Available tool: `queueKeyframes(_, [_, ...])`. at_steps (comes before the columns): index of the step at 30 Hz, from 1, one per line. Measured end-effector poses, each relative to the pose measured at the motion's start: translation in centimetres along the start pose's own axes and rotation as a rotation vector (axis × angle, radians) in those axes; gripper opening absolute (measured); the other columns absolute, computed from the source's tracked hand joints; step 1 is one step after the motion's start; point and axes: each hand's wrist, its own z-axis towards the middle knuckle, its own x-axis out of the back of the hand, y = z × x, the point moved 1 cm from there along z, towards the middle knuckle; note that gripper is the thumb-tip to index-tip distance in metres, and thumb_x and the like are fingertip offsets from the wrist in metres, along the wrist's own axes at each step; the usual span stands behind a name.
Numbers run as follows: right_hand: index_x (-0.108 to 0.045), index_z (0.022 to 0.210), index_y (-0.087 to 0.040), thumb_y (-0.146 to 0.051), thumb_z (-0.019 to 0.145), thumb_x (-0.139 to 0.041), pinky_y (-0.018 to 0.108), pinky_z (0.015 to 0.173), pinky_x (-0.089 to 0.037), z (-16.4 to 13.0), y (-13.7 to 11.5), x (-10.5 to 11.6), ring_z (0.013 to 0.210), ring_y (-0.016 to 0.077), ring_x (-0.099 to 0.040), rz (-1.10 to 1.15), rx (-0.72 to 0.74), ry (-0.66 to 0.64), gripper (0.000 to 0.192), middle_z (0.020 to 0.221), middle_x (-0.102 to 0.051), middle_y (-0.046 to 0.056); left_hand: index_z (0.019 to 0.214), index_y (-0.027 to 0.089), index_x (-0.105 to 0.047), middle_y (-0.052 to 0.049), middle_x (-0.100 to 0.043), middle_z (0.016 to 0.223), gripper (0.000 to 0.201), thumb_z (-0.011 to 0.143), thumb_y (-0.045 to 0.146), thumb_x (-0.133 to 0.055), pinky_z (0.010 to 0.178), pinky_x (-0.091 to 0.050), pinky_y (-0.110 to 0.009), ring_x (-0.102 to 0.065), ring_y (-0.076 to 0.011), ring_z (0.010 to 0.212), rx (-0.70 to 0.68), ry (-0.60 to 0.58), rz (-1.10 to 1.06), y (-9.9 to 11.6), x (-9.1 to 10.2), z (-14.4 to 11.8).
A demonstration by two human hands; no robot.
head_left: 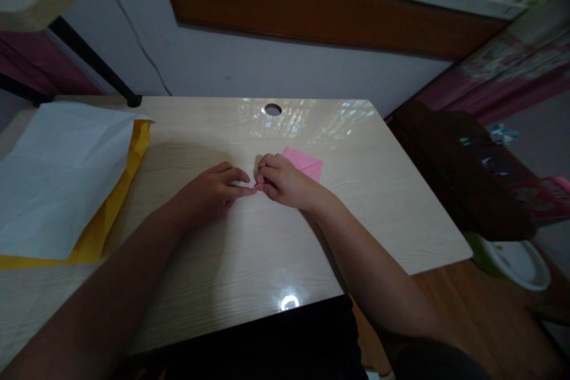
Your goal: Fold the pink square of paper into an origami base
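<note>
Pink folded paper [305, 163] rests above the desk, partly hidden behind my right hand [280, 179]. It shows crease lines and a squared corner at its far end. The right thumb and fingers pinch its near, narrow end, where a small pink tip sticks out to the left. My left hand [220, 187] lies beside it, thumb and index finger stretched out and apart. The left thumb's tip meets that pink tip, and I see nothing gripped between the left fingers. The other left fingers are partly hidden.
A white sheet [66, 178] lies over yellow paper [118, 199] at the left of the pale wooden desk [378, 208]. A round cable hole [273, 110] is near the back edge. A black shelf post [95, 62] stands at back left; a green-and-white basin [519, 261] is at lower right.
</note>
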Motion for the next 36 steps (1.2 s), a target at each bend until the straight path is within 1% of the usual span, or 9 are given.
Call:
queueKeyframes(4, [-0.065,0.089,-0.018,-0.015,0.093,-0.057,0.038,0.083,-0.045,0.0,-0.1,0.1,0.092,0.0224,-0.054,0.012,-0.002,-0.005,0.009,0.101,-0.060,0.010,0.123,0.029,-0.072,-0.006,-0.068,0.121,0.045,0.089,0.003,-0.059,0.096,-0.054,-0.039,-0.058,-0.0217,0.107,-0.006,-0.016,0.017,0.1,0.0,0.1])
queueKeyframes(9, [-0.064,0.088,-0.018,-0.015,0.093,-0.056,0.037,0.083,-0.044,0.0,-0.1,0.1,0.092,0.0222,-0.054,0.018,0.005,-0.006,0.010,0.101,-0.060,0.010,0.122,0.029,-0.072,-0.005,-0.069,0.120,0.044,0.090,0.003,-0.059,0.093,-0.055,-0.037,-0.058,-0.0210,0.105,-0.019,0.000,0.022,-0.1,-0.2,0.2])
queueKeyframes(15, [-0.064,0.089,-0.018,-0.017,0.095,-0.055,0.038,0.084,-0.045,0.0,0.0,0.1,0.093,0.0224,-0.054,0.018,0.005,-0.008,0.011,0.101,-0.060,0.010,0.114,0.029,-0.076,-0.003,-0.071,0.118,0.043,0.086,0.001,-0.059,0.090,-0.056,-0.036,-0.059,-0.0211,0.104,-0.001,0.008,-0.014,-0.4,0.2,0.3])
queueKeyframes(22, [-0.064,0.088,-0.017,-0.018,0.095,-0.056,0.037,0.084,-0.045,0.1,-0.1,0.2,0.093,0.0224,-0.055,0.028,0.017,0.001,0.011,0.100,-0.060,0.010,0.116,0.030,-0.075,-0.001,-0.072,0.125,0.051,0.080,-0.003,-0.058,0.095,-0.055,-0.038,-0.061,-0.0210,0.109,-0.018,-0.006,-0.054,-0.7,0.5,-0.3])
queueKeyframes(29, [-0.064,0.088,-0.018,-0.019,0.095,-0.057,0.038,0.084,-0.044,0.1,-0.1,0.3,0.093,0.0223,-0.054,0.036,0.016,-0.010,0.010,0.099,-0.060,0.010,0.112,0.030,-0.076,-0.001,-0.074,0.122,0.042,0.084,0.001,-0.060,0.095,-0.055,-0.037,-0.063,-0.0203,0.108,-0.011,-0.002,-0.126,-1.0,0.7,-0.8])
queueKeyframes(36, [-0.064,0.089,-0.018,-0.018,0.095,-0.057,0.038,0.086,-0.044,0.1,0.0,0.2,0.094,0.0220,-0.055,0.031,0.002,-0.012,0.009,0.101,-0.060,0.010,0.122,0.030,-0.072,-0.003,-0.072,0.121,0.045,0.087,0.003,-0.060,0.095,-0.055,-0.037,-0.062,-0.0204,0.107,-0.003,-0.003,-0.053,-0.5,0.4,-0.4])
